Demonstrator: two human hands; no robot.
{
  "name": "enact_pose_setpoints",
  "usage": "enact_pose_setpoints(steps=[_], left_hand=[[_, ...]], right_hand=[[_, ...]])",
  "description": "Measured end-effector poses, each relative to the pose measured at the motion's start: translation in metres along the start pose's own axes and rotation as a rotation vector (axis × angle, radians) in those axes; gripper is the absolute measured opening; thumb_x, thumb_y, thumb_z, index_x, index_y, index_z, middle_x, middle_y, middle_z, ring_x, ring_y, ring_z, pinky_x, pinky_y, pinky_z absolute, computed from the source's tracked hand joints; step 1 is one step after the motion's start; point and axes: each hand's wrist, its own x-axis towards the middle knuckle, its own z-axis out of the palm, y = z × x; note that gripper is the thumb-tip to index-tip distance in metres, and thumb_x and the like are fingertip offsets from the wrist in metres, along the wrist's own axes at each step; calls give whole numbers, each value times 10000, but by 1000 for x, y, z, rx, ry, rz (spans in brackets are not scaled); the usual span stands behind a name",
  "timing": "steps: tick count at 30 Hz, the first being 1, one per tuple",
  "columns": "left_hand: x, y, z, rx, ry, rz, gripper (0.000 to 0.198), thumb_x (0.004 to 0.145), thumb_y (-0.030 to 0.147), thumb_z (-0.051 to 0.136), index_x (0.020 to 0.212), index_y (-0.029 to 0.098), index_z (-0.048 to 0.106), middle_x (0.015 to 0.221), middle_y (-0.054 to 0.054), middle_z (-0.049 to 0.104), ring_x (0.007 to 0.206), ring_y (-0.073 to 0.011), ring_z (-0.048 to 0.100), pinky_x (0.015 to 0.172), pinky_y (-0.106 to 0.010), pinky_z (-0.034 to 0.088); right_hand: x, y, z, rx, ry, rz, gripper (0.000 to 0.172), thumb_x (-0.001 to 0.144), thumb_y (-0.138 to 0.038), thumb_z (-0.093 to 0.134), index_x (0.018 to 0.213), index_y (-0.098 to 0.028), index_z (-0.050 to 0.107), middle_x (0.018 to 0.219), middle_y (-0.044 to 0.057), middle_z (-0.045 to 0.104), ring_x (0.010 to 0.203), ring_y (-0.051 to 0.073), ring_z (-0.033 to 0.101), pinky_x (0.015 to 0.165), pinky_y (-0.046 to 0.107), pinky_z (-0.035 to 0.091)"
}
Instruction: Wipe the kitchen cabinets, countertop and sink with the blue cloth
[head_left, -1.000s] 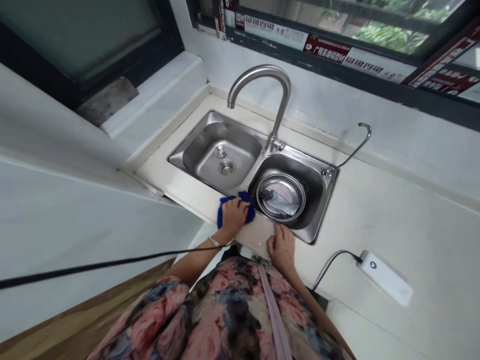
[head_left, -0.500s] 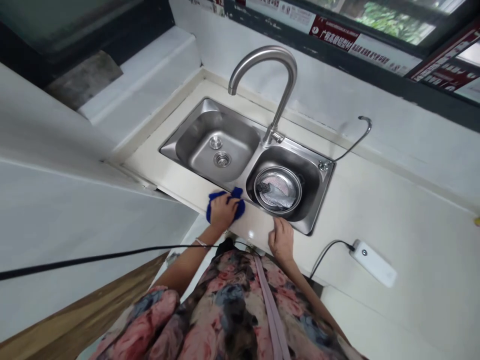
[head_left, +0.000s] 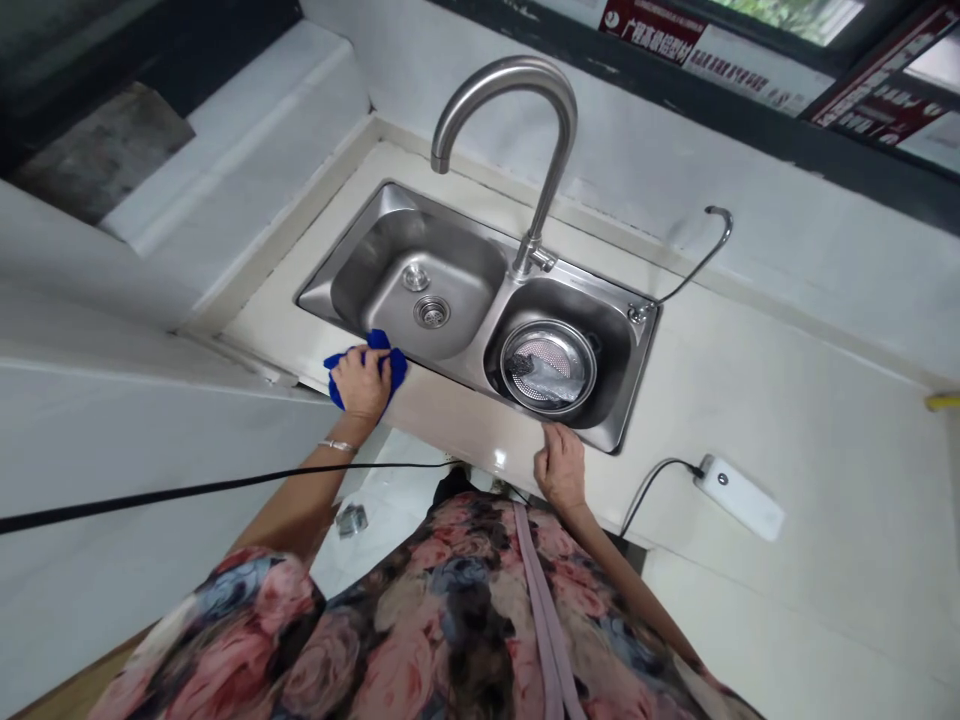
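My left hand point(head_left: 360, 382) presses a blue cloth point(head_left: 393, 366) onto the pale counter strip point(head_left: 450, 415) just in front of the left basin of the steel double sink point(head_left: 645, 345). Its fingers are curled over the cloth. My right hand point(head_left: 561, 462) rests on the counter edge in front of the right basin, fingers lying flat and holding nothing. A round metal strainer bowl point(head_left: 547, 366) sits in the right basin with something silvery inside.
A tall curved tap point(head_left: 525, 130) stands between the basins, a thin small tap point(head_left: 697, 255) at the sink's right corner. A white power strip point(head_left: 739, 495) with a black cable lies on the right counter. A black cord point(head_left: 187, 492) crosses at the left.
My left hand has slid the blue cloth leftward along the front counter strip, from the sink divider to the left basin's front. My right hand has stayed at the edge.
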Motion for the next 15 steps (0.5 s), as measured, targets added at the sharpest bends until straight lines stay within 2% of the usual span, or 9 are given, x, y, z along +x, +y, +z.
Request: enact_pose_setpoints(steps=[3,7,12,15], left_hand=[[-39,22,7,-13,-99,168,345,1015,375,467,1179,209,720,1321,-165,602,1138,-341,517,949,-481,354],[-83,62,15,-50,-194,395,259,997,343,535,1097,270,763,1281,-122,647,1140,-310,543,940,-472,375],[-114,123,26,-112,-236,682,267,1020,351,517,1104,300,765,1237,-101,659,1111,-265,561,940,-456,397],[-130,163,36,-157,-263,845,219,999,359,568,1100,309,757,1223,-73,663,1101,-245,568,945,-432,409]], right_hand=[[1,0,0,12,-20,26,484,923,-147,452,1398,-133,542,1287,181,594,1255,299,499,1090,521,466],[0,0,2,18,-47,55,494,918,-156,469,1403,-122,550,1305,194,590,1263,311,494,1097,540,456],[-4,5,7,87,49,10,511,937,-142,420,1439,-112,514,1323,199,606,1278,302,517,1101,544,469],[-7,11,10,186,101,35,520,961,-165,386,1470,-144,487,1345,178,622,1263,287,553,1096,544,483]])
